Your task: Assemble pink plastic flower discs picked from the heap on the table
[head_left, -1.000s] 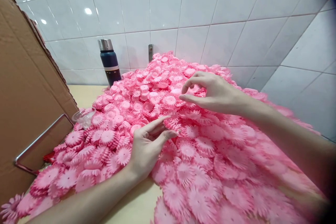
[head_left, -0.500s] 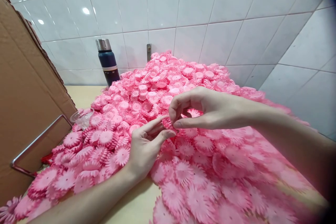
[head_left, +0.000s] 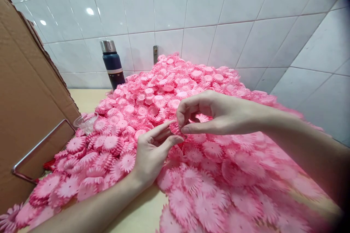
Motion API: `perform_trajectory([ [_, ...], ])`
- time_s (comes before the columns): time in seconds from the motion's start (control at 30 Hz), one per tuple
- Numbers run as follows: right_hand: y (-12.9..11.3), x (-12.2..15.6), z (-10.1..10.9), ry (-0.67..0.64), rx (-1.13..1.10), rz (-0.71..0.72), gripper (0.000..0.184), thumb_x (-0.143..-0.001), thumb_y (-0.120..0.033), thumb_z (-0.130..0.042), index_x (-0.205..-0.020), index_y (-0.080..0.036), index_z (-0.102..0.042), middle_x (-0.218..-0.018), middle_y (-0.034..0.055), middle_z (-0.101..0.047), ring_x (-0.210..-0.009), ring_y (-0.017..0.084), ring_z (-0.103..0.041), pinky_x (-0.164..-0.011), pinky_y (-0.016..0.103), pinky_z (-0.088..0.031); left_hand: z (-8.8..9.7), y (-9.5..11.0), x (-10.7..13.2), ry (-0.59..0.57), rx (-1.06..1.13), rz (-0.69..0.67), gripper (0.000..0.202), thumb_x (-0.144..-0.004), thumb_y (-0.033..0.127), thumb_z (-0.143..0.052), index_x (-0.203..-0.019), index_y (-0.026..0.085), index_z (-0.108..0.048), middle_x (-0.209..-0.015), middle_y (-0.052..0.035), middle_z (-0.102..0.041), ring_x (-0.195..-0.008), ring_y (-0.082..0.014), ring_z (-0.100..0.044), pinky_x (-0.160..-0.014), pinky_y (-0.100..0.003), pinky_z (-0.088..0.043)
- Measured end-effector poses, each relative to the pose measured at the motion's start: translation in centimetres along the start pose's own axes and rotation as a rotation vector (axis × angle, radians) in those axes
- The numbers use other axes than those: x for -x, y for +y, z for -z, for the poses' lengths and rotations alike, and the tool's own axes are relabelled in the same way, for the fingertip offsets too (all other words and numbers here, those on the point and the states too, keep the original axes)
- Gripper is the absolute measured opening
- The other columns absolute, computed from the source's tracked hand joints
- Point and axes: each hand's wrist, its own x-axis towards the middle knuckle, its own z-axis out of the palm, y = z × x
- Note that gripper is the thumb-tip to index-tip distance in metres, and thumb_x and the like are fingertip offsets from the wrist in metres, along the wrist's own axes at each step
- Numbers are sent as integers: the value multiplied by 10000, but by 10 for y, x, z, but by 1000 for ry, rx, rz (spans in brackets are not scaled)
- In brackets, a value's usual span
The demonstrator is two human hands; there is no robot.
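Observation:
A small pink petal piece (head_left: pixel 174 128) with a fringed edge is held up between my two hands, above the heap. My left hand (head_left: pixel 153 151) comes from the lower left, its thumb and fingers closed on the piece's near side. My right hand (head_left: pixel 203 114) reaches in from the right, thumb and index finger pinched at the piece's right edge. What the right fingertips grip is partly hidden. Beneath and around both hands spreads a big heap of pink scalloped petal discs (head_left: pixel 164 91), many with a small centre hole.
A dark blue steel-topped bottle (head_left: pixel 112 63) stands behind the heap at left. A clear plastic cup (head_left: pixel 86 122) sits by a cardboard sheet (head_left: pixel 32 91) and a bent metal rod (head_left: pixel 41 147). White wall tiles (head_left: pixel 169 3) close off the back; pale tabletop (head_left: pixel 139 211) shows in front.
Almost nothing differs. Both hands keep the same pinch on the petal piece, and the view has shifted only very slightly.

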Motion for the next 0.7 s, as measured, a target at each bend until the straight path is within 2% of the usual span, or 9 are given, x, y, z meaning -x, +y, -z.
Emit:
perform_trajectory([
  [0.13, 0, 0, -1, -1, 8, 2, 78, -836, -234, -590, -862, -161, -602, -814, 22, -640, -699, 110, -575, -585, 244, -426, 0, 0, 0, -6, 7, -2, 313, -756, 190, -719, -1069, 189, -700, -1011, -61, -722, -907, -196, -697, -838, -287, -584],
  [0.3, 2, -1, -3, 1, -4, 12, 33, -833, -183, -566, -847, -155, -573, -809, 19, -631, -697, 101, -571, -587, 234, -433, 0, -2, -1, 1, 36, 1, 317, -752, 161, -721, -1066, 199, -698, -969, -37, -733, -870, -162, -704, -806, -228, -586],
  [0.7, 7, -2, -2, 175, 120, -1, 100, -739, -56, -528, -744, -154, -548, -726, -1, -582, -647, 92, -523, -572, 231, -439, 0, -2, 1, 75, 22, 24, 390, -726, 206, -751, -1100, 136, -666, -877, -54, -744, -807, -181, -714, -778, -243, -599],
])
